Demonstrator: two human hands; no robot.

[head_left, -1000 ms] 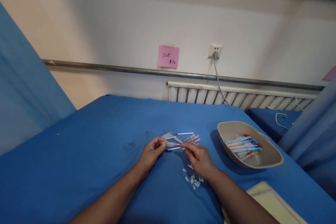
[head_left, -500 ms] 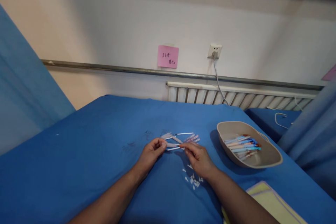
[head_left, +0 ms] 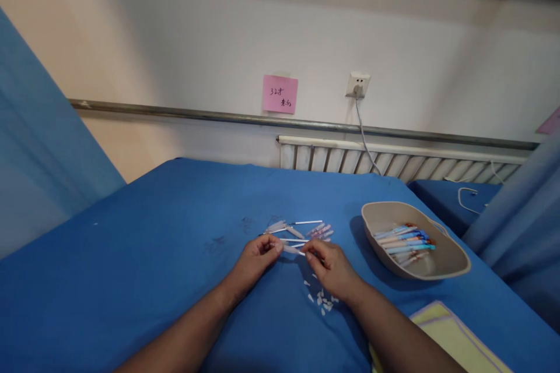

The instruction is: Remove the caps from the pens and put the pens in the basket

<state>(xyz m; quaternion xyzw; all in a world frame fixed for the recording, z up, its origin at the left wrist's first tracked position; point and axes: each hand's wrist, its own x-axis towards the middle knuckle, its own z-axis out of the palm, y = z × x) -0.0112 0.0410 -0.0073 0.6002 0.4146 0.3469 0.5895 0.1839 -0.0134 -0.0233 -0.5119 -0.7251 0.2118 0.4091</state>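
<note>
My left hand (head_left: pixel 255 261) and my right hand (head_left: pixel 330 266) meet over the blue cloth, both pinched on the two ends of one thin white pen refill (head_left: pixel 292 250) held between them. Just beyond my fingers lies a small heap of pen parts (head_left: pixel 301 228): white refills, clear barrels and pinkish pieces. Under my right wrist several tiny white caps (head_left: pixel 322 299) are scattered on the cloth.
A beige oval tray (head_left: pixel 450 268) with several blue and orange pens (head_left: pixel 405 241) stands right of my hands. A yellow pad (head_left: pixel 455 338) lies at the near right. The blue-covered table (head_left: pixel 153 233) ends at a wall with a radiator (head_left: pixel 394 160), socket and pink note (head_left: pixel 280 94).
Both hands have drawn slightly toward me, and the refill between them now sits lower and tilted, clear of the heap of parts.
</note>
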